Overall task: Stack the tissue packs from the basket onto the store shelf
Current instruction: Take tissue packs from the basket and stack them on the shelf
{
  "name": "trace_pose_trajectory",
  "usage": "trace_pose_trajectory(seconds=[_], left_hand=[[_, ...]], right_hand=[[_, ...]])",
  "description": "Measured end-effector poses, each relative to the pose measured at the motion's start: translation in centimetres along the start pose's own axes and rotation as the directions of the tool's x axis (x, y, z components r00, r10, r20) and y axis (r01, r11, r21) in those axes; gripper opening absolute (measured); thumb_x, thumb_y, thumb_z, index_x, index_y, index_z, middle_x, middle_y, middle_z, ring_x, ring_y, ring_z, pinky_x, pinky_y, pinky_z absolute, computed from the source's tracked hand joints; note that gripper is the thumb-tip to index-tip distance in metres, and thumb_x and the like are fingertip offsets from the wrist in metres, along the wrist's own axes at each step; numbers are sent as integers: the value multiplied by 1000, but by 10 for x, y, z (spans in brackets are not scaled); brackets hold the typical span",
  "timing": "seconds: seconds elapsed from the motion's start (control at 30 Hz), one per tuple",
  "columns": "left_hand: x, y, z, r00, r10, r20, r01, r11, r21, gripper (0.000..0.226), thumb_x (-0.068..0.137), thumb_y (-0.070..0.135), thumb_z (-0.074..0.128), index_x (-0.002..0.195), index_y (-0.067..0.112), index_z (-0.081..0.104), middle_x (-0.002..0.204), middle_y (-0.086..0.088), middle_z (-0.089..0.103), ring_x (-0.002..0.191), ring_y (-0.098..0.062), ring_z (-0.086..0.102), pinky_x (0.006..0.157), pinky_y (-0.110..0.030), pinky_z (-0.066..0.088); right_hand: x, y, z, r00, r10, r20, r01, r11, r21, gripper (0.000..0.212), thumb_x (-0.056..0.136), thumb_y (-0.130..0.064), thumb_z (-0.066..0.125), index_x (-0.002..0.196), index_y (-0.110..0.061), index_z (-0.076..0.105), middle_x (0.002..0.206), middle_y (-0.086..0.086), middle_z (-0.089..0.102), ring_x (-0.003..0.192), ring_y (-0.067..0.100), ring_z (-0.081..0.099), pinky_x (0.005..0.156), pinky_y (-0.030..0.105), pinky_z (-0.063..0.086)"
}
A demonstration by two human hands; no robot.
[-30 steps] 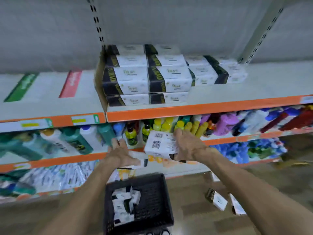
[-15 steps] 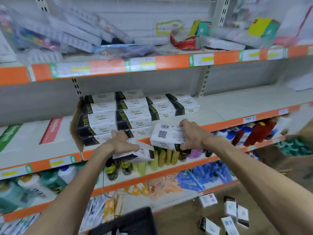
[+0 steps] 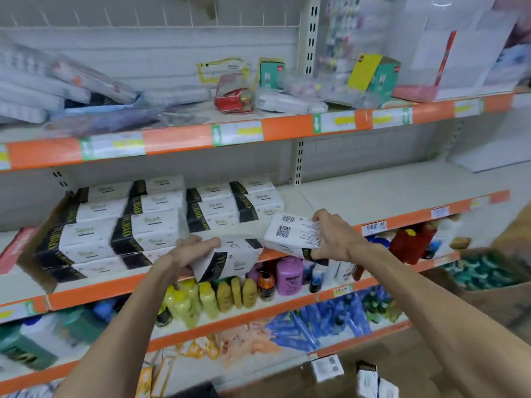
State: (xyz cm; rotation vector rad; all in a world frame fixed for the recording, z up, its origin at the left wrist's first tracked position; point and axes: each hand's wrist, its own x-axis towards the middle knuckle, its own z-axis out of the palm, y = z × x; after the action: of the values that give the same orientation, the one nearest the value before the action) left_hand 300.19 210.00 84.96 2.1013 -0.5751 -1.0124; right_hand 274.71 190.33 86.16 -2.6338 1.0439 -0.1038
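— What does the place look like?

— A shop aisle. A tall shelving unit [image 3: 311, 53] with orange-edged boards fills nearly the whole view, and brown floor [image 3: 408, 351] shows at the bottom right. A cardboard box [image 3: 488, 294] of teal goods sits at the right edge.

— Which board matters?

— The middle shelf [image 3: 388, 191]. Its left half carries a stack of tissue packs [image 3: 149, 222], white with black bands, several layers high and reaching back to the wall. A cardboard flap [image 3: 37, 248] stands against the stack's left side. The right half is bare pale board.

— And the others?

— The top shelf [image 3: 178, 139] holds a jumble of clear-wrapped goods and small boxes. Below the middle one stand yellow bottles [image 3: 218, 297] and a purple bottle [image 3: 288, 275].

— Where are the hands?

— Both are at the middle shelf's front edge, just right of the stack. The left hand [image 3: 186, 251] grips a black-and-white pack [image 3: 232, 258] from its left end, fingers curled over the top. The pack lies level across the orange edge, close against the stack's lower front corner.

— The right?

— The right hand [image 3: 333, 235] pinches a barcoded pack [image 3: 293, 234] by its right end. The pack is tilted, printed face up towards the camera, just right of the stack and above the front edge. I cannot tell whether it touches the board.

— Anything smaller?

— A few loose packs [image 3: 327, 369] lie on the floor near the unit's foot.
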Motion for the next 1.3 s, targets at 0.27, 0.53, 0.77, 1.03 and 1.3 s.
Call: trace_pose_trajectory(seconds=[0.27,0.53,0.77,1.03,1.3], left_hand=[[13,20,-6,993,-115,17,116,974,-194,55,71,53,62,115,20,63,121,-6,60,106,-31,64,86,-53,55],[53,33,-12,976,-207,59,215,927,-308,48,93,44,48,128,11,47,116,-13,49,90,-32,56,57,-40,56],[115,29,-22,954,-300,18,293,914,-281,48,94,50,38,123,12,43,139,-20,45,118,-49,50,59,-56,57],[135,34,-1,966,-155,-209,156,988,-12,77,93,61,39,143,2,32,140,-25,46,124,-43,49,97,-56,46],[127,43,8,992,58,-110,28,758,651,76,82,32,67,142,16,23,144,-10,23,135,-39,25,110,-45,30]], right_hand=[[44,17,-8,997,-29,76,31,999,-18,75,68,-39,76,126,-15,35,116,7,47,99,21,41,80,34,42],[98,10,-3,986,-35,160,40,999,-29,68,68,-35,74,121,-16,35,111,6,48,106,22,42,87,39,46],[146,16,25,932,51,359,-44,999,-27,76,71,-30,75,131,-15,30,114,6,48,104,22,47,88,38,48],[181,2,46,887,68,456,-95,995,36,99,70,-37,78,145,-19,16,131,7,44,117,23,43,98,38,42],[187,-19,74,945,-55,321,90,991,-96,106,65,-38,80,147,-17,16,145,9,35,133,27,32,111,42,27]])
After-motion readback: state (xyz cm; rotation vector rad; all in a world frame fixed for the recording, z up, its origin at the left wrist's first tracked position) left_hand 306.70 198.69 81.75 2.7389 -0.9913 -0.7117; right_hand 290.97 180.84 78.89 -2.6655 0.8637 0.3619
